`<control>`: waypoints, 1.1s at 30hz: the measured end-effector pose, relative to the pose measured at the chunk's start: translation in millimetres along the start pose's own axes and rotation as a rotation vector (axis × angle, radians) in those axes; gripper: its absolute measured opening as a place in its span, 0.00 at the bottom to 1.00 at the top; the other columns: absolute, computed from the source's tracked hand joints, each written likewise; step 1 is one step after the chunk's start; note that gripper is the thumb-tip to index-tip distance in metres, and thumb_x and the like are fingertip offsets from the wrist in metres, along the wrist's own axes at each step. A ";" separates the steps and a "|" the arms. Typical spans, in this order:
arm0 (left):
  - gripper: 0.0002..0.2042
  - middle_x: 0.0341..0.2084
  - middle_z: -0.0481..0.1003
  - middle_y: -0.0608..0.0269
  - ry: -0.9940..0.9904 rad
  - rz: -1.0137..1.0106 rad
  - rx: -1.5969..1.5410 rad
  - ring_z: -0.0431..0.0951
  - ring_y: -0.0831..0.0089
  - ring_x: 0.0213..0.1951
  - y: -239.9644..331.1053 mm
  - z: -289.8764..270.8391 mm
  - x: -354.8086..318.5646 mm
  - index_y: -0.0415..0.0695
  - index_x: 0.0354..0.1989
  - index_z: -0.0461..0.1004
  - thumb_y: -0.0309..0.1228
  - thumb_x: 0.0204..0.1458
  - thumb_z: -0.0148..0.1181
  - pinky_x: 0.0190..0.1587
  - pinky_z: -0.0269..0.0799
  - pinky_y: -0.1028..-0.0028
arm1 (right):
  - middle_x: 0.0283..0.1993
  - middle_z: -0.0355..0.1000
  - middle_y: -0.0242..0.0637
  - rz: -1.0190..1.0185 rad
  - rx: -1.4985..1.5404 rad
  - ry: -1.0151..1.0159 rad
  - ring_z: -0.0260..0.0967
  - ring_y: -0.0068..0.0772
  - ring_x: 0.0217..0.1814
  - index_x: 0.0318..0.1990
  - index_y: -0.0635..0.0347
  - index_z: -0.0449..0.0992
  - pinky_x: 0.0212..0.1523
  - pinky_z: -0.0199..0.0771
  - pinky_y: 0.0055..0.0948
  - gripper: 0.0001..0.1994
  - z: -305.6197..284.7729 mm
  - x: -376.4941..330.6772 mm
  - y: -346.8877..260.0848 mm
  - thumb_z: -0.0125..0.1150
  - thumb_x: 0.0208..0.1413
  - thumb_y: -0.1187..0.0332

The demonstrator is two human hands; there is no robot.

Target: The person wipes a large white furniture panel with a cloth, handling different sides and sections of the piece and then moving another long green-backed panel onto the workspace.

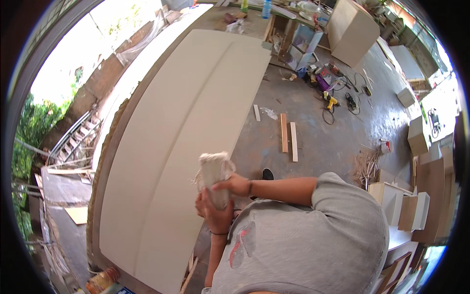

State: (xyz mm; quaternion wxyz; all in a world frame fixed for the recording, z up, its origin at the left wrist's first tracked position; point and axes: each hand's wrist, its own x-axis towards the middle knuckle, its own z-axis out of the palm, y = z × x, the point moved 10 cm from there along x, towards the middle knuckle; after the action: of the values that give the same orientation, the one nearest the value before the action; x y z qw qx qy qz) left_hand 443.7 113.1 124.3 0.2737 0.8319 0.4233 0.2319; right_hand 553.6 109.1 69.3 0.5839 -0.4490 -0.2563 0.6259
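Observation:
An off-white cloth bundle (212, 166), folded into a thick pad with frayed threads at its edges, is held up in front of my body. From below, my left hand (214, 214) closes around its lower end. My right hand (236, 185) grips its side, the thumb lying across the cloth. Under both hands stretches a long pale board (166, 112), with a faint lengthwise line down its middle. I cannot tell whether anything is wrapped inside the cloth.
Wood strips (284, 133) lie on the floor to the right. Beyond them are a yellow power drill (331, 101) and tangled cords. A large cabinet box (353, 32) stands at the far right. A jar (104, 280) sits near the board's near left corner.

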 end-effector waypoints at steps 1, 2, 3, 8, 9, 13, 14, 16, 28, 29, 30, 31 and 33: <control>0.37 0.50 0.62 0.43 -0.058 0.103 -0.035 0.60 0.49 0.55 25.4 14.6 9.6 0.37 0.57 0.58 0.41 0.40 0.66 0.56 0.55 0.55 | 0.46 0.71 0.39 0.062 0.114 0.077 0.69 0.31 0.48 0.49 0.65 0.70 0.50 0.70 0.32 0.21 -37.2 -12.6 -4.5 0.63 0.48 0.65; 0.37 0.51 0.63 0.44 -0.080 0.122 -0.138 0.60 0.49 0.55 35.8 32.1 18.5 0.37 0.58 0.58 0.42 0.41 0.66 0.57 0.54 0.55 | 0.46 0.71 0.40 0.126 0.230 0.142 0.70 0.33 0.47 0.48 0.66 0.70 0.49 0.71 0.33 0.20 -69.5 -27.1 -8.2 0.61 0.48 0.67; 0.37 0.51 0.63 0.45 -0.093 0.144 -0.231 0.60 0.50 0.56 40.2 51.5 30.6 0.37 0.58 0.58 0.44 0.42 0.65 0.57 0.52 0.54 | 0.45 0.72 0.40 0.125 0.338 0.179 0.71 0.35 0.45 0.48 0.66 0.70 0.49 0.71 0.34 0.20 -96.0 -39.6 -17.8 0.60 0.47 0.68; 0.36 0.57 0.59 0.45 0.015 0.053 -0.111 0.57 0.51 0.60 31.7 132.8 128.7 0.39 0.58 0.59 0.54 0.47 0.58 0.59 0.48 0.50 | 0.43 0.72 0.43 0.028 0.601 0.233 0.72 0.41 0.43 0.50 0.67 0.68 0.50 0.72 0.38 0.22 -224.6 -99.1 -51.5 0.56 0.45 0.68; 0.37 0.59 0.57 0.46 0.065 0.052 0.000 0.55 0.52 0.62 20.8 144.4 149.6 0.40 0.58 0.59 0.56 0.48 0.56 0.60 0.47 0.47 | 0.43 0.72 0.44 0.031 0.641 0.223 0.72 0.41 0.43 0.50 0.67 0.67 0.50 0.72 0.38 0.23 -241.6 -111.1 -53.7 0.56 0.45 0.68; 0.41 0.66 0.47 0.56 -0.015 -0.384 0.410 0.41 0.61 0.68 -47.3 180.5 210.7 0.47 0.65 0.52 0.64 0.49 0.44 0.60 0.34 0.36 | 0.45 0.70 0.45 -0.005 0.674 0.403 0.71 0.42 0.46 0.53 0.67 0.64 0.51 0.71 0.39 0.26 -290.9 -158.3 -67.2 0.57 0.43 0.68; 0.41 0.66 0.46 0.56 0.038 -0.466 0.449 0.40 0.62 0.69 -71.1 173.0 215.5 0.48 0.65 0.51 0.64 0.49 0.43 0.61 0.33 0.37 | 0.46 0.70 0.45 -0.032 0.651 0.380 0.70 0.42 0.47 0.53 0.67 0.64 0.51 0.71 0.40 0.26 -299.2 -159.6 -77.4 0.57 0.43 0.69; 0.42 0.67 0.45 0.58 0.114 -0.627 0.522 0.39 0.63 0.69 -107.2 168.6 209.3 0.48 0.66 0.48 0.64 0.49 0.42 0.62 0.31 0.39 | 0.46 0.69 0.44 -0.081 0.608 0.359 0.70 0.43 0.47 0.54 0.67 0.63 0.51 0.70 0.40 0.27 -317.6 -164.8 -98.0 0.58 0.43 0.69; 0.39 0.67 0.46 0.59 0.107 -0.620 0.649 0.40 0.61 0.69 -62.5 166.5 194.0 0.47 0.65 0.50 0.60 0.50 0.46 0.63 0.31 0.42 | 0.46 0.69 0.43 -0.229 0.168 0.586 0.69 0.40 0.47 0.53 0.70 0.63 0.49 0.71 0.35 0.29 -455.9 -61.4 -227.8 0.52 0.37 0.71; 0.39 0.67 0.46 0.59 0.105 -0.628 0.652 0.40 0.61 0.69 -63.3 163.4 189.9 0.47 0.65 0.50 0.60 0.50 0.46 0.63 0.31 0.42 | 0.46 0.69 0.43 -0.204 0.102 0.558 0.69 0.40 0.47 0.53 0.69 0.62 0.49 0.71 0.36 0.29 -459.9 -45.0 -244.6 0.52 0.37 0.71; 0.38 0.67 0.46 0.59 0.106 -0.639 0.648 0.40 0.61 0.69 -64.6 165.2 187.1 0.48 0.65 0.50 0.59 0.50 0.46 0.63 0.31 0.42 | 0.46 0.68 0.43 -0.181 0.030 0.527 0.69 0.41 0.47 0.54 0.68 0.62 0.49 0.71 0.38 0.30 -467.4 -28.3 -262.1 0.52 0.36 0.71; 0.38 0.67 0.46 0.60 0.106 -0.620 0.683 0.40 0.61 0.69 -68.5 166.8 185.8 0.49 0.65 0.50 0.59 0.50 0.46 0.63 0.32 0.43 | 0.47 0.68 0.42 -0.177 -0.056 0.482 0.68 0.39 0.48 0.54 0.67 0.62 0.49 0.71 0.36 0.30 -479.5 -10.4 -272.5 0.54 0.37 0.71; 0.37 0.67 0.46 0.61 0.118 -0.602 0.663 0.41 0.61 0.69 -66.6 169.2 186.9 0.49 0.65 0.50 0.59 0.51 0.46 0.63 0.32 0.43 | 0.48 0.68 0.41 -0.143 -0.185 0.353 0.67 0.37 0.50 0.54 0.67 0.62 0.51 0.69 0.34 0.28 -479.9 24.8 -301.9 0.56 0.41 0.74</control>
State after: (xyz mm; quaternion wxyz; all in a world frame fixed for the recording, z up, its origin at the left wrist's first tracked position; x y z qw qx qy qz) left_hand 609.5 257.4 -15.9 0.0232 0.6997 0.7129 0.0410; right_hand 1120.2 91.6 94.6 0.6190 -0.5841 -0.2377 0.4682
